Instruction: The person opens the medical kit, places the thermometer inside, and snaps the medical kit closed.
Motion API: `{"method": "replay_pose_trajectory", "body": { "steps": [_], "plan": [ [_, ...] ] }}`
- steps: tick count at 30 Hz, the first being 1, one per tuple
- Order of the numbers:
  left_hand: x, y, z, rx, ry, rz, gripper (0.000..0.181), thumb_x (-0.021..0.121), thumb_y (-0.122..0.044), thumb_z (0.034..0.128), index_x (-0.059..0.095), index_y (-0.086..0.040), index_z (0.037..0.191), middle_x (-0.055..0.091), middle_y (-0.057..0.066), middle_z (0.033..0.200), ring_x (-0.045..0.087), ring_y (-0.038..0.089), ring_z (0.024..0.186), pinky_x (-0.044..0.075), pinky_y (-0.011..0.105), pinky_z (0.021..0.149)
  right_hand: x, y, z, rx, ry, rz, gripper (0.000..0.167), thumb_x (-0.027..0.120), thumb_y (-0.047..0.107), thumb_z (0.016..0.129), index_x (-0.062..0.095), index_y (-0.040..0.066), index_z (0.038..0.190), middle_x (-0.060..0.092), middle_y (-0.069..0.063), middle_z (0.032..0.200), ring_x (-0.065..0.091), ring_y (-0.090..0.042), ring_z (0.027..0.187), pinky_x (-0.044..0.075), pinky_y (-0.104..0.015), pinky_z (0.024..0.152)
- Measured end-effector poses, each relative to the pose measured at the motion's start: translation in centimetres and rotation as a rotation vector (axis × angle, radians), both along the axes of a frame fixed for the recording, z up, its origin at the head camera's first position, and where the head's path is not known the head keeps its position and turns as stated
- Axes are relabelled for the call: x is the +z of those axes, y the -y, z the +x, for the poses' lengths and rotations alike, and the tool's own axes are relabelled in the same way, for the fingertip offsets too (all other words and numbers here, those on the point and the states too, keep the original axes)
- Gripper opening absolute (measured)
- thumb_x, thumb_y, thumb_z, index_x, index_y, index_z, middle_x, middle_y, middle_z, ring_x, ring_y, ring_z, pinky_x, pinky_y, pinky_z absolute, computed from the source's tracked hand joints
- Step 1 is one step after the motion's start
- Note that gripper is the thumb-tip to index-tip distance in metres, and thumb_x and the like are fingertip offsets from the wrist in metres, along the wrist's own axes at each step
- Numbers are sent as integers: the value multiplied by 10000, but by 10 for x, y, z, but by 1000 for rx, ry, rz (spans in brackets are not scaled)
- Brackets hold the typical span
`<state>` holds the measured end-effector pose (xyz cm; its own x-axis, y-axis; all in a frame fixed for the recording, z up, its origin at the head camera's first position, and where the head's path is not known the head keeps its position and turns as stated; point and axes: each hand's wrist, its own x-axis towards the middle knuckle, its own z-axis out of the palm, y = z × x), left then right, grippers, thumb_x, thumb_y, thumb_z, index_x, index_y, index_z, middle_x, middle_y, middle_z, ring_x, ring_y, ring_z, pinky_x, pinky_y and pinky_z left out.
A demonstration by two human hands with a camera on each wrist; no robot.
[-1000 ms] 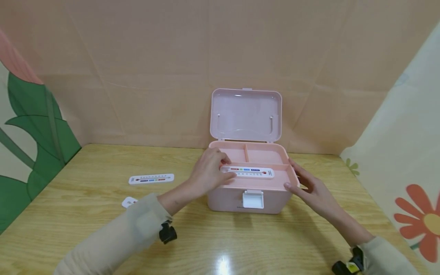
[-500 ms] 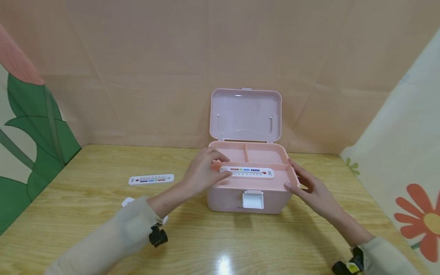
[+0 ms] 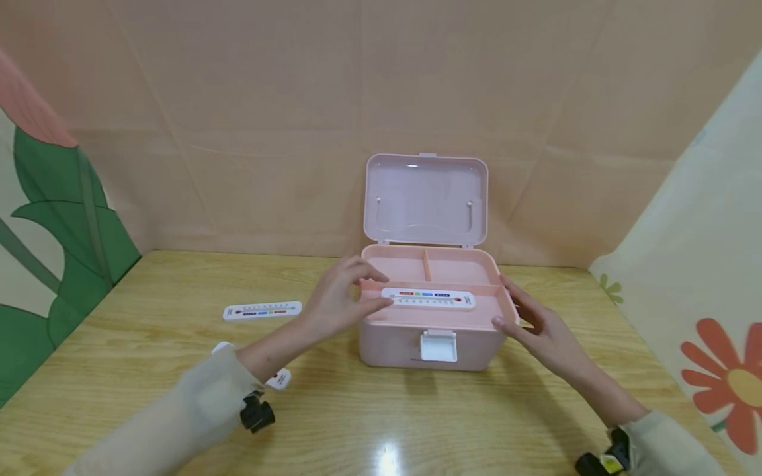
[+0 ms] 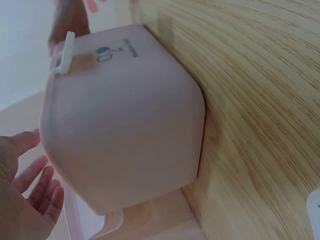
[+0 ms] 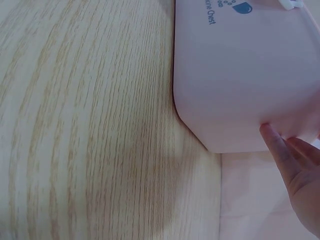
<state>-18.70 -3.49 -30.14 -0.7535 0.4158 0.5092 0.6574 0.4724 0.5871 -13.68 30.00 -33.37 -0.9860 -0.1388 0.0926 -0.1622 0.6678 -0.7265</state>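
Far left you've got the leafy backdrop (image 3: 65, 198) behind the bench (image 3: 464, 423), then a white thermometer strip (image 3: 262, 311) lying flat. Just in front of that, white ends (image 3: 280, 379) poke out either side of your left forearm (image 3: 238, 377); the arm hides the middle, so can't tell if that's one strip or two. Your left hand (image 3: 333, 301) is at the left edge of the pink box (image 3: 387, 350), fingers and thumb apart and gripping nothing, thumb tip right by the tray strip (image 3: 428, 299). Can't tell if it's touching. That strip lies lengthwise in the front compartment of the pink tray (image 3: 491, 307), two compartments behind it, lid (image 3: 425, 201) standing open at the back, white latch (image 3: 438, 346) on the front. Your right hand (image 3: 544, 330) has the box by its right front corner, thumb at the rim, fingers against the side. Far right, a red flower (image 3: 744, 387) on the backdrop.
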Motion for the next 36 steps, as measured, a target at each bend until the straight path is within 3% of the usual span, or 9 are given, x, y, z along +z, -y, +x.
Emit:
{"method": "replay_pose_trajectory", "body": {
  "steps": [15, 31, 36],
  "plan": [
    [2, 33, 2, 3, 18, 20, 302, 817, -192, 757, 718, -68, 1014, 653, 27, 1009, 590, 164, 933, 523, 307, 804, 0, 1, -3, 7, -18, -12, 711, 581, 325, 960, 175, 271, 1540, 254, -206, 1554, 368, -482, 1325, 479, -546, 924],
    [-9, 77, 4, 16, 40, -5, 285, 818, -219, 760, 725, -153, 1021, 664, -21, 992, 578, 121, 884, 547, 351, 770, 0, 3, -2, 4, -7, -7, 713, 583, 345, 956, 164, 329, 1533, 255, -191, 1558, 359, -479, 1334, 473, -548, 933],
    [-10, 89, 5, 30, 37, -23, 279, 816, -208, 760, 721, -154, 1017, 664, -36, 1002, 575, 108, 880, 546, 314, 758, 0, 4, -2, 7, -8, -15, 713, 582, 340, 957, 163, 328, 1533, 253, -198, 1557, 354, -483, 1335, 469, -552, 934]
  ]
}}
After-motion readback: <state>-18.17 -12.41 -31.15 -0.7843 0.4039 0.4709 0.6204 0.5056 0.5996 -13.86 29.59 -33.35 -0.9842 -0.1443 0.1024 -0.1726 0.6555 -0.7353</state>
